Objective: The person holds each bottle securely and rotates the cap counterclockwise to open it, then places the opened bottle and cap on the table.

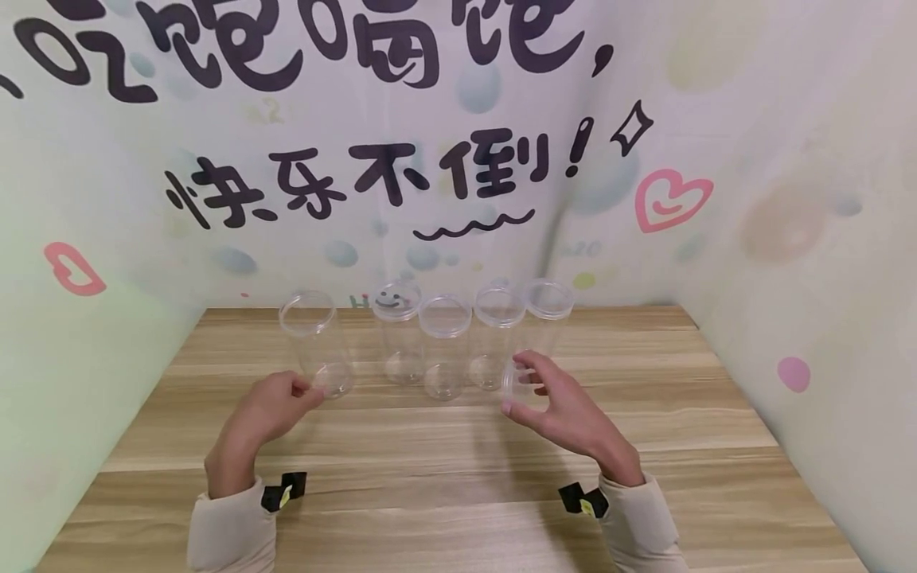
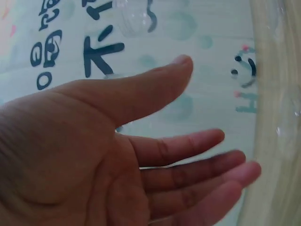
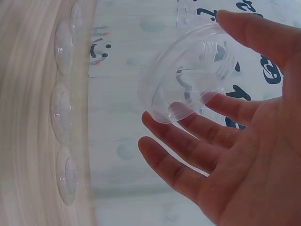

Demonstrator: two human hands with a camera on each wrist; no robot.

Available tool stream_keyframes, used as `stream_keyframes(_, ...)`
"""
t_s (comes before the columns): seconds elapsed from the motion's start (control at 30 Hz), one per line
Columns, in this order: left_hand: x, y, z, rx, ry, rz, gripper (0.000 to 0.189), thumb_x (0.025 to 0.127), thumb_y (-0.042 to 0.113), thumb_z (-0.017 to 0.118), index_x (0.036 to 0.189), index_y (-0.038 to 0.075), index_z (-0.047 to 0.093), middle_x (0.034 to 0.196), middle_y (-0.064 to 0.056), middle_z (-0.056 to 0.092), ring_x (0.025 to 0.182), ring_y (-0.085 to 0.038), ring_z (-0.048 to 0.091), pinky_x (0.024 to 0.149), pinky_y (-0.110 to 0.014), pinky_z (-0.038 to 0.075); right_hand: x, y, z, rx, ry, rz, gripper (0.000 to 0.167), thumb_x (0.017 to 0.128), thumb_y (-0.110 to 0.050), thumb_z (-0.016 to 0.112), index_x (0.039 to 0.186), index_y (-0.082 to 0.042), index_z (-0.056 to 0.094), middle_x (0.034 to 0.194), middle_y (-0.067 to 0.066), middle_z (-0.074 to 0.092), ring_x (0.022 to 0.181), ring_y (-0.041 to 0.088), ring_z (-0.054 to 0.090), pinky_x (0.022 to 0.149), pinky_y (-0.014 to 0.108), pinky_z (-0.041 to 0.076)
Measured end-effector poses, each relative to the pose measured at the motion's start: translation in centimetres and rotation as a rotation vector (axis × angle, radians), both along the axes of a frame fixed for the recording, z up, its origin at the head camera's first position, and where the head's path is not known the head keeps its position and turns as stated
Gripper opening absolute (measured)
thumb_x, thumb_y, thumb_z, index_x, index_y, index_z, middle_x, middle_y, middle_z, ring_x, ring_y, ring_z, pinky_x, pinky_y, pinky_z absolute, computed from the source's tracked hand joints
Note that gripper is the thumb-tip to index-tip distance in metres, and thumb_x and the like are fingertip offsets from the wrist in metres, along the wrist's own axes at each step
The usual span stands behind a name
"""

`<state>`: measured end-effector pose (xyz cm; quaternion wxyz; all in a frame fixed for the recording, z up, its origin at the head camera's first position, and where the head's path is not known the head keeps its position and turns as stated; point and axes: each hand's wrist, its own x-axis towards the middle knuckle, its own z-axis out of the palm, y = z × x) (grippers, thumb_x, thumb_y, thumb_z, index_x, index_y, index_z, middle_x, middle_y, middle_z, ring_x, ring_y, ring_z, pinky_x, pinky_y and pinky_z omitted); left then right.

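My right hand (image 1: 562,406) pinches a clear plastic lid (image 3: 188,75) on edge between thumb and fingertips, held over the table. At the left, my left hand (image 1: 268,410) is beside the foot of a clear plastic jar (image 1: 315,342); from the head view I cannot tell whether the fingertips touch it. The left wrist view shows that hand's thumb (image 2: 155,92) and fingers loosely extended with nothing between them. This left jar shows a thin rim at its top, while the jar (image 1: 445,346) at the middle has a thicker, frosted-looking one.
Further upright clear jars stand along the table's back: one (image 1: 398,338) left of middle, one (image 1: 497,334) right of middle and one (image 1: 550,318) behind my right hand. A printed wall sheet (image 1: 430,263) rises behind the wooden table (image 1: 423,485).
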<state>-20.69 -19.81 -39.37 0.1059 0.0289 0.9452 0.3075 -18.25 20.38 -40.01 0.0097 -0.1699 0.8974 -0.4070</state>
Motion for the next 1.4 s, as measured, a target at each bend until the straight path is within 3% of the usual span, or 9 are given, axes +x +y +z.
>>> stream_keyframes(0.07,0.2,0.7,0.4,-0.002,0.042,-0.029,0.041,0.097,0.036,0.06,0.107,-0.004,0.064,0.091,-0.012,0.063,0.08,-0.025,0.056,0.065,-0.036,0.047,-0.1,0.0,-0.1,0.003,-0.004,0.01,0.065,0.086,-0.029,0.077,0.141,-0.014,0.045,0.141,0.008,0.053,0.124,0.031,0.058,0.099,0.051,0.047)
stream_keyframes(0.2,0.2,2.6,0.5,0.042,0.109,-0.058,0.05,0.098,0.035,0.06,0.126,-0.006,0.058,0.115,-0.023,0.067,0.102,-0.036,0.065,0.083,-0.048,0.054,-0.2,-0.1,-0.3,0.013,-0.023,0.022,0.063,0.087,-0.032,0.077,0.139,-0.015,0.045,0.141,0.007,0.053,0.124,0.03,0.058,0.1,0.053,0.046)
stream_keyframes(0.33,-0.4,4.4,-0.2,0.126,0.118,-0.032,0.064,0.099,0.031,0.059,0.145,-0.007,0.037,0.138,-0.029,0.053,0.121,-0.042,0.058,0.095,-0.055,0.049,-0.3,-0.1,-0.5,0.023,-0.046,0.015,0.067,0.086,-0.036,0.076,0.141,-0.014,0.045,0.142,0.007,0.052,0.125,0.029,0.058,0.102,0.052,0.046)
stream_keyframes(0.5,-1.6,6.4,-1.7,0.203,0.128,-0.005,0.084,0.097,0.029,0.062,0.155,-0.005,0.012,0.155,-0.03,0.028,0.134,-0.046,0.044,0.105,-0.059,0.04,-0.3,0.0,-0.8,0.033,-0.064,0.008,0.067,0.087,-0.031,0.076,0.143,-0.012,0.044,0.143,0.008,0.052,0.125,0.028,0.057,0.103,0.052,0.045)
stream_keyframes(0.73,-3.7,8.3,-3.9,0.293,0.167,0.034,0.097,0.093,0.024,0.067,0.156,-0.002,-0.003,0.162,-0.029,0.005,0.147,-0.047,0.017,0.117,-0.057,0.02,-0.4,0.0,-1.5,0.055,-0.109,-0.004,0.067,0.088,-0.034,0.075,0.143,-0.012,0.045,0.142,0.009,0.054,0.125,0.031,0.056,0.102,0.053,0.045)
stream_keyframes(0.9,-5.1,8.8,-4.8,0.386,0.201,0.059,0.102,0.092,0.025,0.07,0.157,0.002,-0.005,0.162,-0.028,0.003,0.148,-0.045,0.015,0.118,-0.057,0.019,-0.6,-0.3,-2.6,0.081,-0.107,0.015,0.066,0.087,-0.034,0.075,0.141,-0.008,0.047,0.136,0.01,0.058,0.122,0.032,0.058,0.098,0.052,0.047)
stream_keyframes(1.07,-5.7,9.1,-5.1,0.455,0.19,0.068,0.106,0.09,0.025,0.073,0.158,0.009,-0.006,0.163,-0.024,0.008,0.149,-0.042,0.017,0.117,-0.058,0.02,-0.7,-0.5,-3.3,0.095,-0.106,0.027,0.067,0.086,-0.036,0.076,0.141,-0.008,0.048,0.135,0.008,0.058,0.12,0.03,0.058,0.097,0.05,0.048)
stream_keyframes(1.4,-6.6,9.5,-5.2,0.483,0.221,0.048,0.105,0.088,0.024,0.075,0.158,0.015,-0.003,0.164,-0.02,0.013,0.15,-0.037,0.017,0.117,-0.057,0.022,-0.9,-0.6,-4.3,0.104,-0.094,0.069,0.069,0.086,-0.037,0.076,0.141,-0.005,0.048,0.129,0.007,0.059,0.116,0.031,0.059,0.091,0.047,0.05)
